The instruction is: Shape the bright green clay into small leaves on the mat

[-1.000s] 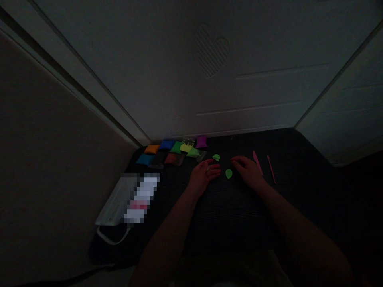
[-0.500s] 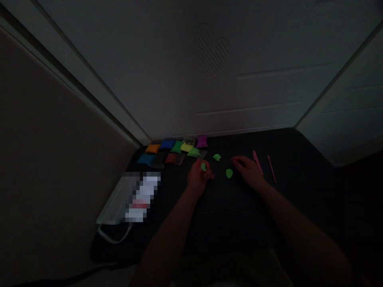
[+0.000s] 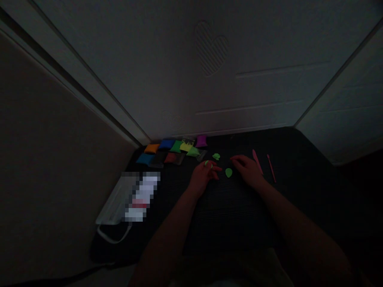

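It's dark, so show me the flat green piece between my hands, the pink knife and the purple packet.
Flat green piece (image 3: 229, 172), head view: its middle.
Pink knife (image 3: 257, 161), head view: halfway along.
Purple packet (image 3: 201, 141), head view: its middle.

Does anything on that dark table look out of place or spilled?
One thing: the face mask at the left looks out of place among the coloured packets and green pieces. A blocky blur beside it hides whatever lies there. I see no spill, though the picture is dim.
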`<state>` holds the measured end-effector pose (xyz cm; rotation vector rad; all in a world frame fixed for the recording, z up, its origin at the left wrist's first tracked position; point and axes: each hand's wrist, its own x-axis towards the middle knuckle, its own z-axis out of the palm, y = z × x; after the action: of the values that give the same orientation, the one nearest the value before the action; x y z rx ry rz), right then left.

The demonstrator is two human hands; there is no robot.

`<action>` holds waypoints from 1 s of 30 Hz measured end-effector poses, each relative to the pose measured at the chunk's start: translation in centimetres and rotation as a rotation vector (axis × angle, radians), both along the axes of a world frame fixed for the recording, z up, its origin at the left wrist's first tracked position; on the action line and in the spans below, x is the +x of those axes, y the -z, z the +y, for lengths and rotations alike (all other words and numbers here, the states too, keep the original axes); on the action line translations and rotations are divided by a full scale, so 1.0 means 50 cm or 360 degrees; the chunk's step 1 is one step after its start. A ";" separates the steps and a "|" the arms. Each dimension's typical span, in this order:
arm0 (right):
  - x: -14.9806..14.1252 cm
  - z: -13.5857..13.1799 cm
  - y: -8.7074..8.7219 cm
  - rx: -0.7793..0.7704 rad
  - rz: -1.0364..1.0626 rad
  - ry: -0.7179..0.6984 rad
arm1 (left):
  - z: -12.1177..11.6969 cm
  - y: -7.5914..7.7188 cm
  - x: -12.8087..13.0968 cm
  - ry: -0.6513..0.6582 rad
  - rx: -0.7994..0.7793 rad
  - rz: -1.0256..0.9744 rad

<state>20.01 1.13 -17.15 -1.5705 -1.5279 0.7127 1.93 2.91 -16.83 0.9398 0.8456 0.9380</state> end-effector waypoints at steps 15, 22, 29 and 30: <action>0.001 0.000 0.002 0.0043 -0.0012 0.0003 | 0.003 0.008 -0.007 -0.0111 0.0133 0.0165; 0.002 0.000 0.000 0.0029 -0.0020 -0.0015 | 0.004 0.003 -0.002 -0.0034 -0.0089 -0.0230; 0.001 0.000 0.005 0.0069 -0.0056 -0.0015 | 0.009 0.015 -0.002 -0.0086 -0.0030 -0.0044; -0.001 0.002 0.005 0.0065 -0.0074 -0.0009 | 0.009 0.016 -0.003 -0.0104 -0.0018 -0.0041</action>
<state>19.98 1.23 -17.40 -1.5628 -1.5715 0.6479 1.80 3.37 -17.64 0.8931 0.8633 0.9988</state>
